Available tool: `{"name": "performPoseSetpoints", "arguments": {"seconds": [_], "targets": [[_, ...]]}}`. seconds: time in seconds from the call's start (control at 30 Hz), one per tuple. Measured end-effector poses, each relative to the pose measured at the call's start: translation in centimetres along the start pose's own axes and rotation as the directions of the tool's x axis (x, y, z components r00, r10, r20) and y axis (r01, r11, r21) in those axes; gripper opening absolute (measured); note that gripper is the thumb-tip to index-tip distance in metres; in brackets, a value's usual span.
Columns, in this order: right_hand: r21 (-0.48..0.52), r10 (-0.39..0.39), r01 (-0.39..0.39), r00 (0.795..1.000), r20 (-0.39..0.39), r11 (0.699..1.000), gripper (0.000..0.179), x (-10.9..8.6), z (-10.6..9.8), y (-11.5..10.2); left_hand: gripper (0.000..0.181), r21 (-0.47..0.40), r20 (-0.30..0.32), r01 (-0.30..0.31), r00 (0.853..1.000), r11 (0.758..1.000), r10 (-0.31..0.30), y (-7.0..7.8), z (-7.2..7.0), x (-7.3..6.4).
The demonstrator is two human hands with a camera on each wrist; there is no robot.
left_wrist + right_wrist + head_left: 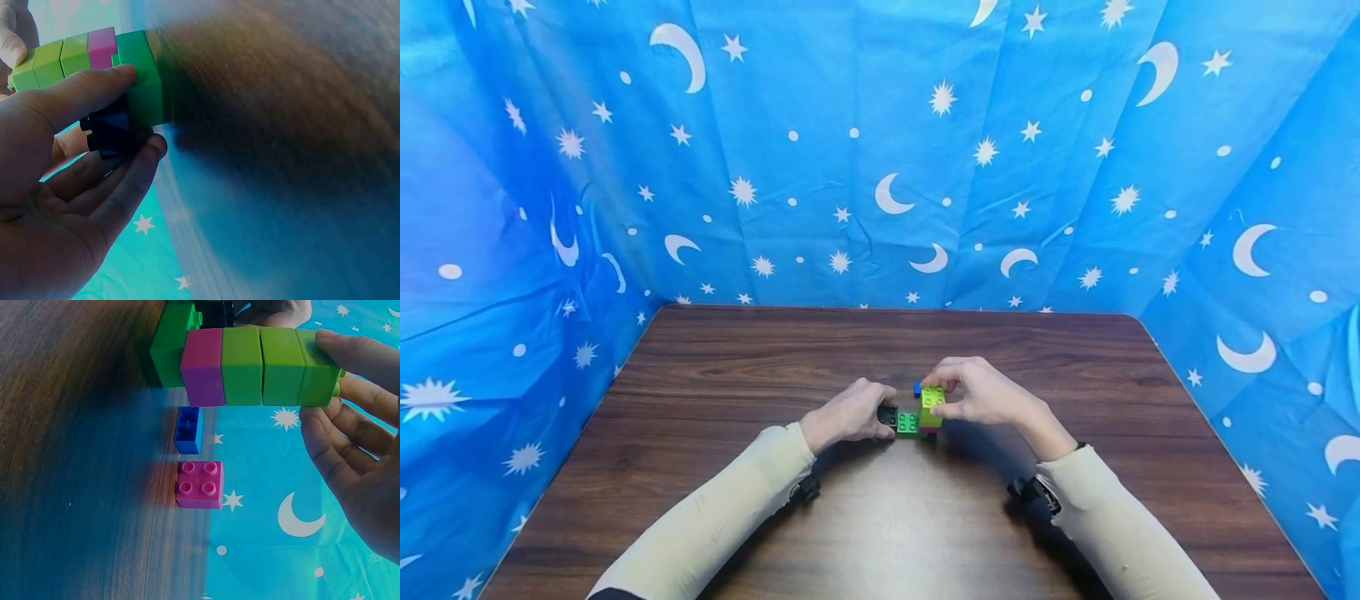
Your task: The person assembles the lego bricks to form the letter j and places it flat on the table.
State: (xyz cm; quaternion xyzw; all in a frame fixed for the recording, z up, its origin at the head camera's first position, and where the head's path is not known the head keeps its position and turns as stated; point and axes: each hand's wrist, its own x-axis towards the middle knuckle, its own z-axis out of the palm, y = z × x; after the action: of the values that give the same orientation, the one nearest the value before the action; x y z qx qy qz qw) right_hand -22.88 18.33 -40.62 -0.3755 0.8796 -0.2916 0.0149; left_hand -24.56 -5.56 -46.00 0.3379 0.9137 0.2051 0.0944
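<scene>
A stack of toy building bricks stands mid-table. Its base is a long green brick [907, 422], with a black brick [889, 415] on the left end. A pink brick [202, 367] and three lime-green bricks [282, 365] rise in a column at the right end. My left hand [853, 410] pinches the black end between thumb and fingers, the thumb tip lying against the green base in the left wrist view. With thumb and fingers my right hand [981, 392] holds the topmost lime brick. From the head, its fingers partly cover the column.
Behind the stack on the wooden table [737, 350] sit a loose blue brick [188, 430] and a loose pink brick [200, 485] with its studs showing. A blue curtain [820, 167] with moons and stars surrounds the table's back and sides.
</scene>
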Motion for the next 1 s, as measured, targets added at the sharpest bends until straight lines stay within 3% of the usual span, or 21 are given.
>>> {"name": "performPoseSetpoints", "arguments": {"seconds": [0.2, 0.37, 0.6, 0.8, 1.0], "targets": [[0.039, -0.01, 0.011, 1.0, -0.027, 0.999, 0.031, -0.2, 0.0, 0.6, 0.025, -0.004, 0.008, 0.007, 1.0, 1.0, -0.007, 0.0, 0.1, -0.1], [0.039, -0.035, 0.04, 0.991, -0.125, 0.998, 0.025, -0.1, -0.4, 1.3, 0.026, -0.005, 0.01, 0.009, 1.0, 1.0, -0.009, 0.1, 0.1, -0.1], [0.014, 0.006, -0.003, 0.974, -0.225, 1.0, 0.021, 0.2, -1.0, 2.2, 0.027, 0.009, 0.005, 0.016, 1.0, 1.0, -0.016, 0.1, 0.1, 0.0], [-0.005, -0.008, 0.007, 0.966, -0.258, 1.0, 0.023, 0.2, -0.7, 3.1, 0.027, 0.008, 0.01, 0.012, 1.0, 1.0, -0.012, 0.1, 0.1, -0.1], [-0.005, 0.035, -0.037, 0.966, -0.257, 0.999, 0.024, 0.5, -0.7, 3.7, 0.027, 0.006, -0.003, 0.002, 1.0, 1.0, -0.002, 0.0, 0.0, -0.1]]}}
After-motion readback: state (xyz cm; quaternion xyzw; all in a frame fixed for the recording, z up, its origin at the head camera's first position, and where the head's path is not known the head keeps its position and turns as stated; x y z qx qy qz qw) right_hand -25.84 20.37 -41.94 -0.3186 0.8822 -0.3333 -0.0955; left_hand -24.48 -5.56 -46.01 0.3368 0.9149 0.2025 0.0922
